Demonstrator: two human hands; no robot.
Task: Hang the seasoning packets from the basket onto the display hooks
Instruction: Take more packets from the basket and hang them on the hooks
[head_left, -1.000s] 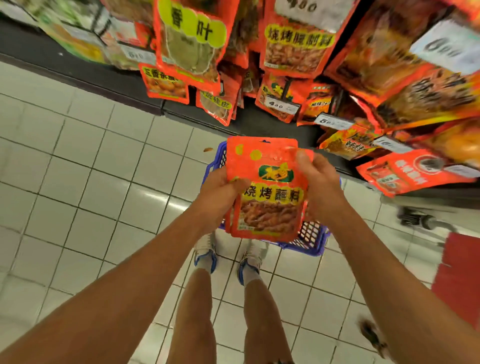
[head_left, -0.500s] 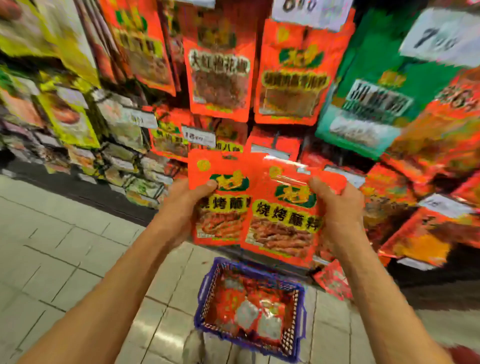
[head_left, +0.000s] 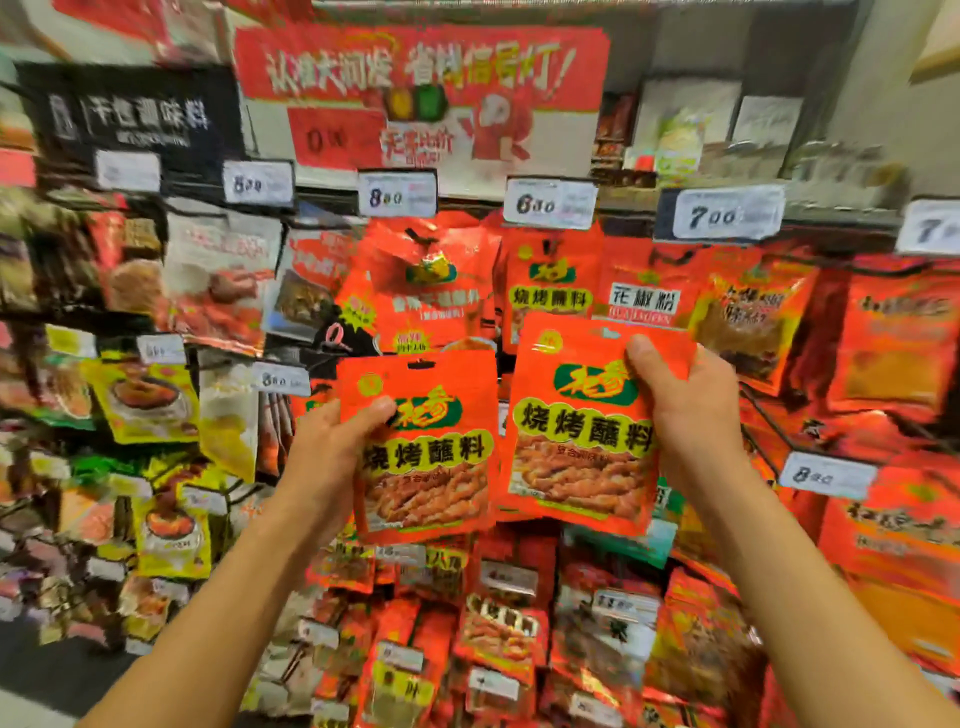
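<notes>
Glossy film packets, paper tags

Two red seasoning packets, left (head_left: 423, 447) and right (head_left: 584, 423): smooth plastic film, glossy, lightly creased; hanging packets (head_left: 431, 283) behind: shiny, crinkled film with glare; price tags (head_left: 550, 203): white, matt, paper-like; red banner (head_left: 421, 93): flat print, finish blurred.

Two bare forearms, no sleeves in view, left hand (head_left: 332, 457) and right hand (head_left: 691, 415) both uncovered, no gloves, rings, watch or wristbands seen, short trimmed thumbnails, fine hair faintly visible along the arms, edges softened by blur.
</notes>
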